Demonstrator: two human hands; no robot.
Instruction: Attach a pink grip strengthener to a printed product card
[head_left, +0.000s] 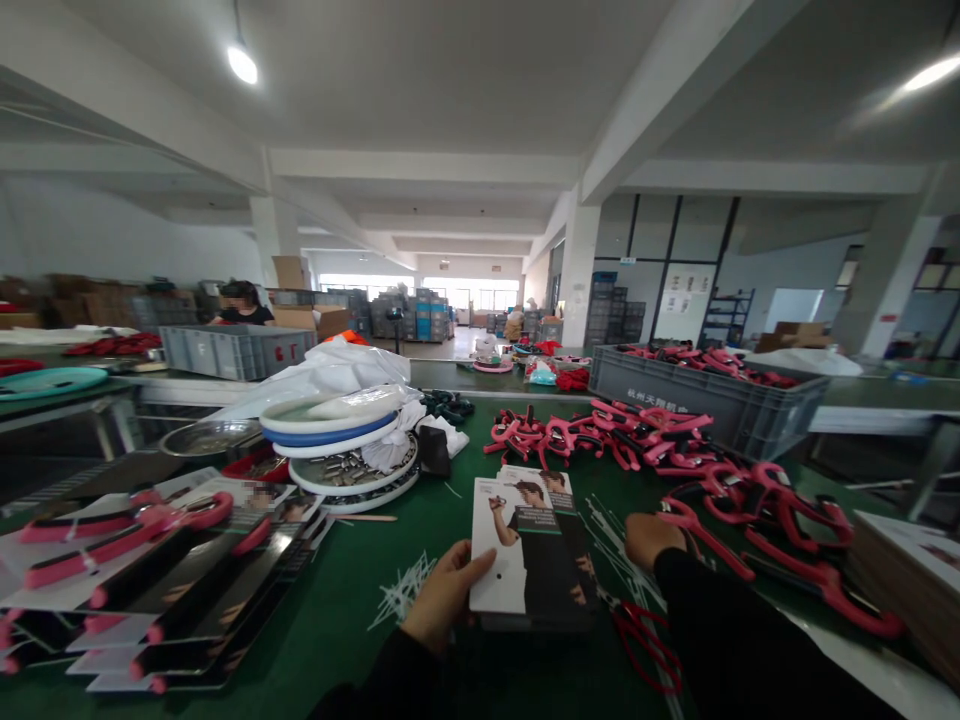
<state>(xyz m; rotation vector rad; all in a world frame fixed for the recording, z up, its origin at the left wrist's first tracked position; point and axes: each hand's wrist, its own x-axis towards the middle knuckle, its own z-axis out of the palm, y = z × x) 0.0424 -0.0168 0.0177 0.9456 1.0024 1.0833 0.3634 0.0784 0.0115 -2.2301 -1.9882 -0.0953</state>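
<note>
Left hand (446, 598) clamped on a stack of glossy printed card sleeves (525, 550) at their near edge, right hand (649, 540) curled, grip unclear, just beside tangled pink plastic handles (787, 530), on a green bench mat (360, 600)

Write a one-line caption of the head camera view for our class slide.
Left hand holds a printed card above a green workbench; right hand is near pink plastic handles.

Carded handles (127, 570) left, loose handles (780, 530) right, crate (705, 400) behind
</note>
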